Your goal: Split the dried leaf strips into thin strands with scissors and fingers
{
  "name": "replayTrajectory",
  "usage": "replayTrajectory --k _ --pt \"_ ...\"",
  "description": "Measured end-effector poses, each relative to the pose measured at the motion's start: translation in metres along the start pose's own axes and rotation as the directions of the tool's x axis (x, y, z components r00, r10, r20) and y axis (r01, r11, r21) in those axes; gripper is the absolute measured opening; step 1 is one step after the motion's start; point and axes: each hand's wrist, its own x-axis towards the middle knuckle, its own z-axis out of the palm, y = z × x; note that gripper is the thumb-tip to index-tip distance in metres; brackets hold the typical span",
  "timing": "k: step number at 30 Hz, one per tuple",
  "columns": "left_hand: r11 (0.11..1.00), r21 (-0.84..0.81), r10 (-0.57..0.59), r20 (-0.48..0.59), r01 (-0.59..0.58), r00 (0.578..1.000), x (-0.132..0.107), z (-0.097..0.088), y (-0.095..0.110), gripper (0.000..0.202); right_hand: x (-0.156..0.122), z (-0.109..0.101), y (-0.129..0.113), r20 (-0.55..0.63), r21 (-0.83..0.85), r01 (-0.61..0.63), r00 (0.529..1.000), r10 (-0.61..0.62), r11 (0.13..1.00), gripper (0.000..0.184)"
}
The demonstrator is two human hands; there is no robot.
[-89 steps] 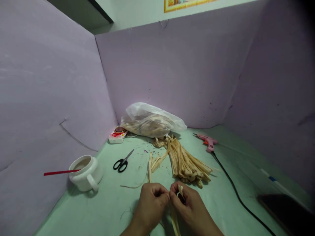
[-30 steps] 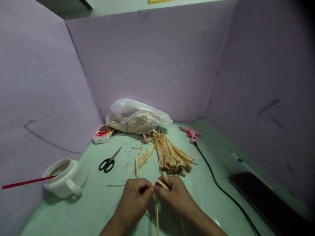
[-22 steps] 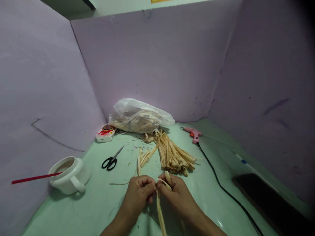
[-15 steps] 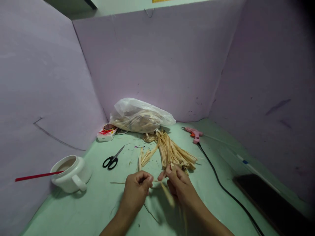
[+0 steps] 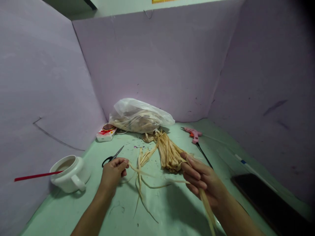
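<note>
My left hand (image 5: 112, 172) pinches the end of a thin dried-fibre strip (image 5: 134, 168) between thumb and fingers, just in front of the black-handled scissors (image 5: 115, 155). To the right, my right hand (image 5: 204, 178) is closed round a wider dried-fibre strip (image 5: 207, 206), whose tail hangs down past the palm. A narrow piece also runs leftward from those fingers. Loose fibre strips (image 5: 139, 183) lie on the table between my hands. Beyond, a bundle of dried fibre (image 5: 168, 152) has its right side partly covered by my right hand.
A clear plastic bag (image 5: 141, 118) of fibre lies at the back. Left are a white ceramic pot (image 5: 70, 175) with a red stick and a small white-and-red box (image 5: 106, 133). Right are a pink glue gun (image 5: 194, 134) with its black cord and a dark phone-like slab (image 5: 265, 200).
My hands have moved apart, left hand leftward and right hand rightward, each with fibre in it. Loose strips on the table between them are now uncovered.
</note>
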Motion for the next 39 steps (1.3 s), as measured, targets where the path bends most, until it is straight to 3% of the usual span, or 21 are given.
replayTrajectory --k 3,6,10,14,20,29,31,35,39 --pt "1.0 -0.013 0.007 0.1 -0.005 0.995 0.002 -0.008 0.005 0.022 -0.001 -0.006 -0.008 0.075 0.096 -0.068 0.995 0.061 0.993 0.008" --pt "0.999 -0.028 0.032 0.246 -0.026 0.969 -0.003 -0.009 0.008 0.021 0.002 -0.003 0.0 0.023 0.12 -0.124 0.992 0.122 0.985 0.009" --pt "0.989 -0.011 0.141 0.426 -0.151 0.894 -0.023 0.006 0.012 0.018 0.008 0.01 0.032 -0.125 0.061 -0.23 0.964 0.236 0.971 0.011" --pt "0.931 0.104 0.246 0.531 -0.35 0.811 -0.044 0.025 0.014 0.016 0.01 0.015 0.06 -0.067 0.031 -0.323 0.943 0.325 0.946 0.016" --pt "0.915 0.192 0.229 0.48 -0.355 0.847 -0.051 0.035 0.011 0.016 0.007 0.017 0.065 -0.047 -0.056 -0.303 0.953 0.3 0.952 0.021" --pt "0.957 0.167 0.149 0.421 -0.238 0.895 -0.05 0.038 0.01 0.016 0.007 0.02 0.065 -0.028 -0.153 -0.244 0.97 0.243 0.958 0.025" --pt "0.974 0.124 0.118 0.435 -0.189 0.893 -0.052 0.04 0.01 0.017 0.007 0.02 0.066 -0.028 -0.149 -0.237 0.972 0.235 0.96 0.023" --pt "0.998 0.008 0.051 0.524 -0.064 0.85 -0.054 0.042 0.009 0.02 0.008 0.019 0.067 -0.034 -0.142 -0.201 0.98 0.198 0.969 0.02" --pt "1.0 -0.02 0.025 0.517 -0.017 0.855 -0.048 0.041 0.001 0.022 0.009 0.018 0.069 -0.009 -0.152 -0.144 0.989 0.144 0.978 0.021"
